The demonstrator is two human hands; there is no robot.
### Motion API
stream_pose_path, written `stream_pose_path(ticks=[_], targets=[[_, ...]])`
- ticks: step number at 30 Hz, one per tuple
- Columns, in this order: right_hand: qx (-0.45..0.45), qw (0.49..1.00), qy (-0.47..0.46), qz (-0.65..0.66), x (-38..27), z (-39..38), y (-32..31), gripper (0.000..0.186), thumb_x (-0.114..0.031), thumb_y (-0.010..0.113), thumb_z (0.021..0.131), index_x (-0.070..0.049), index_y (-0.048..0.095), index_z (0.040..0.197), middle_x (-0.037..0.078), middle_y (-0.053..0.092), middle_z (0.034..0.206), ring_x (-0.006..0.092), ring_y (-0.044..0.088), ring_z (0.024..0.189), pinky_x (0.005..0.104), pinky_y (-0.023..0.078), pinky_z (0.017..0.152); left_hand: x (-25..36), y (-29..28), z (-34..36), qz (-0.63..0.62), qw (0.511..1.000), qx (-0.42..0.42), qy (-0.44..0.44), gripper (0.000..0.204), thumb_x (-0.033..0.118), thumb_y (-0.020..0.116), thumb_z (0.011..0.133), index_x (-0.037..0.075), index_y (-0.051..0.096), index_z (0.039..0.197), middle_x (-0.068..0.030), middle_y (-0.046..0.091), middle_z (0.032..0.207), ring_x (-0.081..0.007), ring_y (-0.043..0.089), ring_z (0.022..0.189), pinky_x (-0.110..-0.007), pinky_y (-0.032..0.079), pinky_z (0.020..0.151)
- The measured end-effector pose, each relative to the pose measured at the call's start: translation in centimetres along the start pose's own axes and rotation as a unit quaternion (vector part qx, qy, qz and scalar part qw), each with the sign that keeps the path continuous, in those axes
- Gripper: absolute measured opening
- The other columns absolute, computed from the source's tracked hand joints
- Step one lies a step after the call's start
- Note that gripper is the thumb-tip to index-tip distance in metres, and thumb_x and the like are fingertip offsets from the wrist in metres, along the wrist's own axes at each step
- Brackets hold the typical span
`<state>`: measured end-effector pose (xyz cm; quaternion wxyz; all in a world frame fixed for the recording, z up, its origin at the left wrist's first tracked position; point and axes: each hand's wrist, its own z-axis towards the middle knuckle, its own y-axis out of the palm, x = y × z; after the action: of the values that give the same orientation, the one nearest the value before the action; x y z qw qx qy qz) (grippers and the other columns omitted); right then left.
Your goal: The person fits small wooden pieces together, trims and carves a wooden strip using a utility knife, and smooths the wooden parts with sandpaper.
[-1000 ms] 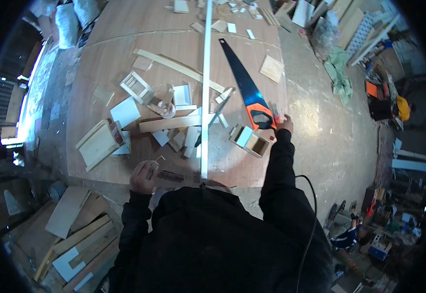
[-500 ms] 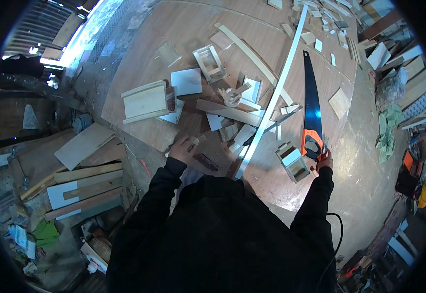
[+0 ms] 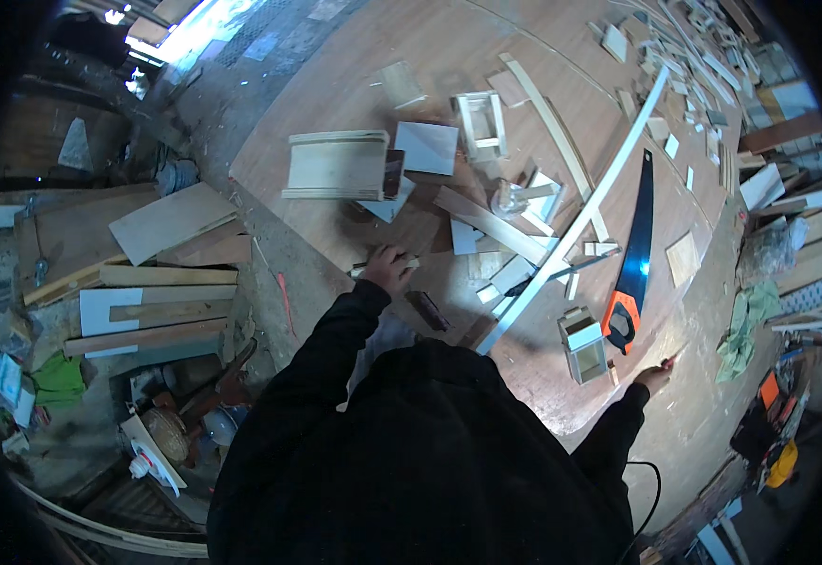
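Observation:
My left hand is closed around a small wood strip near the front left of the board table. A short dark brown block lies just right of it. Out at the right side, my right hand is closed on a slim red pointed thing, too small to name. A handsaw with an orange and black handle lies beyond that hand, apart from it. Between the saw and my body stands a small open wooden box.
A long pale strip crosses the table diagonally. Around it lie wood offcuts, a white panel, a small wooden frame and a grooved wooden panel. Boards are stacked at left. A green cloth lies at right.
The view has turned, so the table's things sit further right and lower. My right hand has moved away from the saw's handle toward me, still gripping the red thing. My left hand keeps its wood strip.

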<state>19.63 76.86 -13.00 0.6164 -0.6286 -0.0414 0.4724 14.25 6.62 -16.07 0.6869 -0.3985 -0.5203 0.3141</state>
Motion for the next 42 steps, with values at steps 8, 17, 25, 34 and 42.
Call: stream_pose_path(ticks=[8,17,25,34,42], targets=[[-0.243,0.942,-0.023,0.231,-21.0,-12.3,-2.5,0.055,-0.012,0.042,0.097,-0.008,0.028,0.151,0.014,0.04,0.149,0.0139,0.043,0.09,0.0243,0.039,0.07,-1.8,1.2,0.5,-0.049,0.999,0.009,0.001,0.028,0.018,0.073,0.077,0.005,0.067,0.101,-0.0101,0.059,0.109,-0.0321,0.055,0.106,-0.046,0.045,0.095],[-0.549,0.775,-0.291,0.114,-36.2,-32.1,4.8,0.053,-0.009,0.042,0.099,-0.002,0.028,0.15,0.024,0.05,0.137,0.0341,0.055,0.119,0.0384,0.043,0.101,-2.7,1.6,0.5,-0.151,0.988,0.024,-0.037,0.02,0.018,0.073,0.076,0.012,0.069,0.095,-0.0033,0.06,0.099,-0.0273,0.054,0.1,-0.042,0.043,0.087],[-0.532,0.806,-0.258,0.012,-38.6,-37.0,10.5,0.062,-0.007,0.047,0.093,-0.013,0.028,0.152,0.026,0.059,0.107,0.0424,0.058,0.092,0.0479,0.048,0.083,-2.9,1.4,0.1,-0.149,0.987,0.014,-0.05,0.017,0.021,0.07,0.079,0.014,0.07,0.094,-0.0002,0.06,0.099,-0.0255,0.053,0.102,-0.042,0.04,0.086],[-0.534,0.81,-0.239,-0.042,-40.3,-37.4,11.1,0.061,-0.005,0.047,0.092,-0.01,0.031,0.151,0.027,0.061,0.102,0.0428,0.06,0.09,0.0493,0.05,0.081,-3.3,1.1,0.8,-0.171,0.984,-0.008,-0.053,0.018,0.02,0.068,0.079,0.014,0.07,0.095,-0.001,0.061,0.102,-0.0267,0.053,0.103,-0.043,0.04,0.086],[-0.519,0.82,-0.239,-0.044,-41.0,-37.9,10.7,0.06,-0.005,0.047,0.091,-0.01,0.034,0.149,0.028,0.059,0.094,0.0444,0.061,0.085,0.0505,0.05,0.077,-3.2,1.0,0.7,-0.173,0.983,-0.008,-0.054,0.02,0.017,0.068,0.08,0.01,0.069,0.099,-0.0043,0.06,0.103,-0.0279,0.054,0.102,-0.041,0.042,0.086]])
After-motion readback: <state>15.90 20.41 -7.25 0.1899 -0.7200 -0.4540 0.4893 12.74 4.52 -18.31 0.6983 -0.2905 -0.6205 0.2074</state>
